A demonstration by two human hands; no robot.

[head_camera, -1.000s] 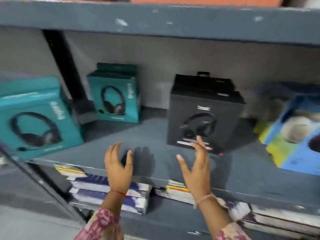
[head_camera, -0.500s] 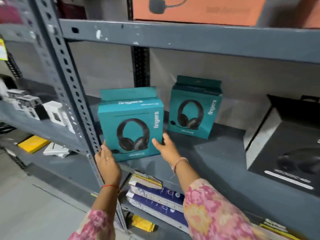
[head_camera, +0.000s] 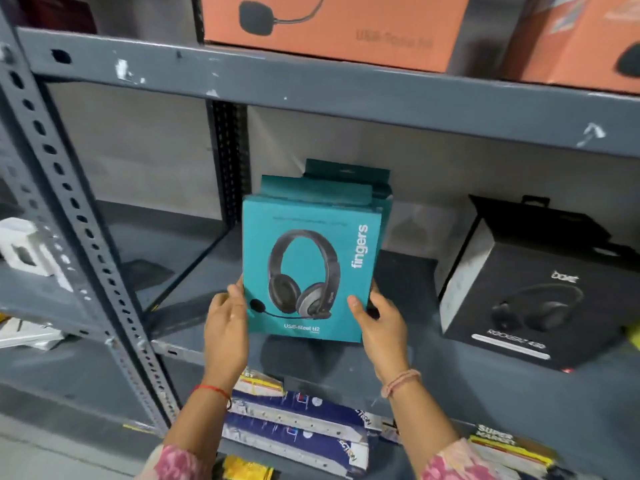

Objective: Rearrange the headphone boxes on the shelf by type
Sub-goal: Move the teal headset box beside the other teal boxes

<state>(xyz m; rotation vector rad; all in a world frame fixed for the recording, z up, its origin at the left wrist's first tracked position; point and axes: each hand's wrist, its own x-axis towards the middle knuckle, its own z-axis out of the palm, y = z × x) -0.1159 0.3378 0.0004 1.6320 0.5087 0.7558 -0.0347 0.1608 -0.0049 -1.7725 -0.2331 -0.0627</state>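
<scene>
I hold a teal headphone box [head_camera: 304,268] upright between both hands, lifted just above the grey shelf [head_camera: 433,382]. My left hand [head_camera: 225,323] grips its lower left edge and my right hand [head_camera: 381,323] its lower right corner. A second teal box [head_camera: 346,173] stands right behind it, mostly hidden, with only its top showing. To the right on the same shelf sits a black headphone box [head_camera: 533,292], angled.
Orange headset boxes [head_camera: 332,26] stand on the shelf above. A perforated grey upright [head_camera: 69,216] rises at the left, with white items [head_camera: 24,251] beyond it. Flat blue and yellow packs [head_camera: 294,420] lie on the shelf below.
Both hands took hold of the left teal box and carried it rightwards, in front of the second teal box. Earlier the hands were open in front of the black box.
</scene>
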